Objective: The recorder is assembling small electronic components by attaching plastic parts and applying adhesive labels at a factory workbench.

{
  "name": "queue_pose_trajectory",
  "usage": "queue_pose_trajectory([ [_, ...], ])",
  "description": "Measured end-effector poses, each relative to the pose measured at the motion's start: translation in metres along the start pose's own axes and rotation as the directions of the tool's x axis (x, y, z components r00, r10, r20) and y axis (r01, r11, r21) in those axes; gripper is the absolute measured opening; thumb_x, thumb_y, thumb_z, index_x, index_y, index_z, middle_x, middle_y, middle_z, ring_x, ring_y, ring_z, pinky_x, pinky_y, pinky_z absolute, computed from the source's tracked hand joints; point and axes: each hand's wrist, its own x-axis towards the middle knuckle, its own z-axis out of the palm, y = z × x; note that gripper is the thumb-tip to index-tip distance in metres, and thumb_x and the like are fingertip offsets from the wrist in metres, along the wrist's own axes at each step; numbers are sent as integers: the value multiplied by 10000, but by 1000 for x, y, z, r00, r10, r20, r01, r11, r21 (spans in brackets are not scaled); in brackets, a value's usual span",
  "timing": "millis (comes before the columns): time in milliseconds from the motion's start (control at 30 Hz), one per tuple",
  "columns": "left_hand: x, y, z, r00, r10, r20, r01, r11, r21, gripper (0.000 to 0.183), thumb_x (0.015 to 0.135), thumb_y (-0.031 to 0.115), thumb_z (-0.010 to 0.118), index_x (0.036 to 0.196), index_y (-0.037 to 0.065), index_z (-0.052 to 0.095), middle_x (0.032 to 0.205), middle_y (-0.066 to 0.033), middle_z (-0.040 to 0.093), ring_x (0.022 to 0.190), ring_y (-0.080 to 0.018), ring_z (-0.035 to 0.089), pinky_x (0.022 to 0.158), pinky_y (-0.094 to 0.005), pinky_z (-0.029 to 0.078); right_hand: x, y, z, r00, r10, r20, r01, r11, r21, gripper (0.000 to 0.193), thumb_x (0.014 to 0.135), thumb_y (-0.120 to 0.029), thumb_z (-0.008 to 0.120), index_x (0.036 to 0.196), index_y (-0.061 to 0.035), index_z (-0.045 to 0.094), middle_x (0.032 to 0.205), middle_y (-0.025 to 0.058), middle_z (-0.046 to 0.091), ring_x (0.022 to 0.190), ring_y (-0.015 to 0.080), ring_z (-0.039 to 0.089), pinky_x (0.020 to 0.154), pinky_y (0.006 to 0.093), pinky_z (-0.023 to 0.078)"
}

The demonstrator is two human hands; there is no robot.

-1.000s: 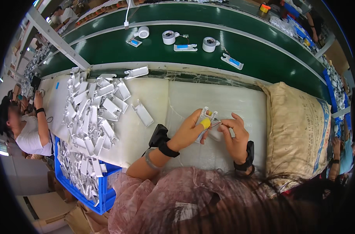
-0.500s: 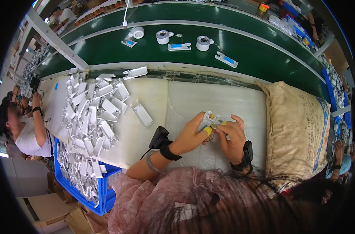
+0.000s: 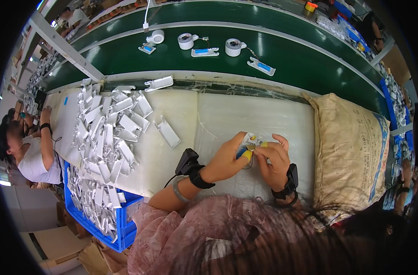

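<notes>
Over the pale mat, my left hand (image 3: pixel 222 161) is closed around a white plastic housing (image 3: pixel 250 138), whose clipped end sticks out past the fingers. A bit of blue shows between that hand's thumb and the part. My right hand (image 3: pixel 274 166) meets it from the right, thumb and forefinger pinched at a small piece with a thin dark wire beside it; the fingers cover most of this piece, so its kind cannot be told. Yellow covers wrap some of my fingertips. A single white housing (image 3: pixel 167 132) lies left of my hands, beside a heap of similar housings (image 3: pixel 110 126).
A blue crate (image 3: pixel 125 229) full of white housings stands at the lower left. A large tan sack (image 3: pixel 349 153) lies on the right. Beyond the mat, a green conveyor (image 3: pixel 305 75) carries white round units (image 3: pixel 235 47) wired to housings with blue cells. Another person (image 3: pixel 37 153) sits at far left.
The units on the conveyor have shifted a little to the left. My hands stay in nearly the same place, the fingers and the housing between them turned slightly.
</notes>
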Motion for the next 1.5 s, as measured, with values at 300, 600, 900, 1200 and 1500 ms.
queue_pose_trajectory([
  [300, 2, -1, 1, 986, 160, -44, -150, 973, 174, 368, 797, 59, 508, 1158, 6, 455, 822, -147, 560, 657, -231, 534, 605, -327, 444, -2, 3, -1, 1000, -5, 23, 5, 1000, 13, 202, 742, 38, 716, 906, -64, 656, 814, 50, 634, 747, 194, 605, 955, 477, 410],
  [600, 3, 0, 2, 969, 245, -32, -226, 931, 287, 399, 792, 64, 506, 1181, 1, 438, 871, -189, 567, 753, -334, 563, 683, -376, 452, -2, 5, -1, 999, 2, 39, -3, 1000, 27, 209, 734, 52, 711, 893, -71, 656, 810, 48, 631, 742, 193, 601, 956, 471, 412],
  [900, 2, 4, 2, 983, 181, -32, -167, 951, 260, 397, 790, 65, 509, 1175, -1, 441, 884, -195, 567, 775, -342, 567, 701, -381, 455, -1, 5, 0, 999, 10, 37, -12, 999, 40, 197, 737, 48, 711, 888, -65, 653, 799, 50, 628, 739, 195, 595, 962, 463, 410],
  [1200, 2, -2, 1, 981, 191, -17, -182, 957, 226, 396, 794, 47, 483, 1182, -16, 441, 916, -212, 569, 820, -369, 562, 739, -381, 453, -1, 3, 1, 999, 22, 33, -23, 1000, 14, 189, 750, 47, 701, 892, -64, 646, 781, 50, 627, 730, 198, 590, 960, 455, 409],
  [1500, 3, -1, 1, 932, 362, 21, -362, 924, 126, 382, 867, 112, 552, 1208, -21, 445, 984, -175, 591, 858, -264, 574, 782, -341, 451, 2, 3, 1, 999, 40, 12, -40, 999, 34, 157, 727, 29, 710, 840, -64, 651, 752, 36, 612, 729, 197, 578, 914, 424, 420],
])
